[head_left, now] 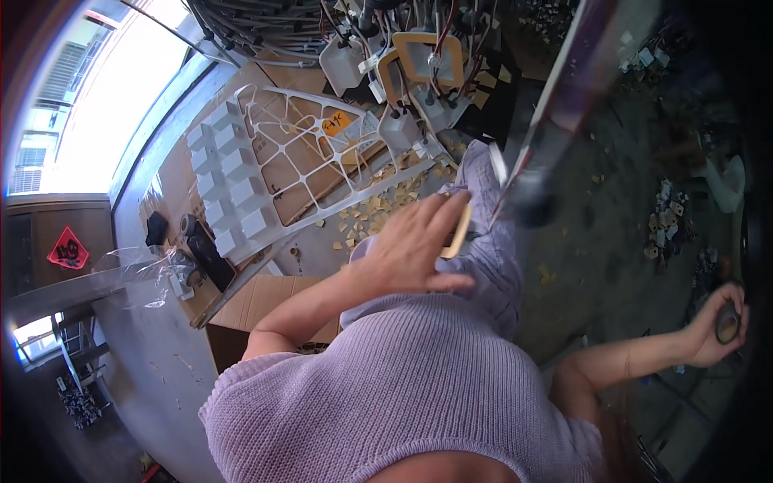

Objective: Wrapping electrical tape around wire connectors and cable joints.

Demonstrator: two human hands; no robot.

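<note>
My left hand (pixel 415 245) lies over my lap with its fingers stretched out and the thumb apart. Beneath its fingers shows the cream-yellow edge of a piece (pixel 459 233); the hand hides most of that piece. Far out to the right, my right hand (pixel 717 330) has its fingers wrapped round a dark round thing with a tan centre (pixel 728 324), whose exact kind I cannot make out. Ahead of my left hand, several white housings with a yellow frame (pixel 456 60) and wires stand together.
A white plastic lattice tray (pixel 302 173) lies on cardboard to the left, with small yellow squares (pixel 378 201) scattered beside it. An open carton (pixel 254 310) stands by my left elbow. A long blurred strip (pixel 547 97) slants down near my knee. Dark cables (pixel 258 36) lie at the back.
</note>
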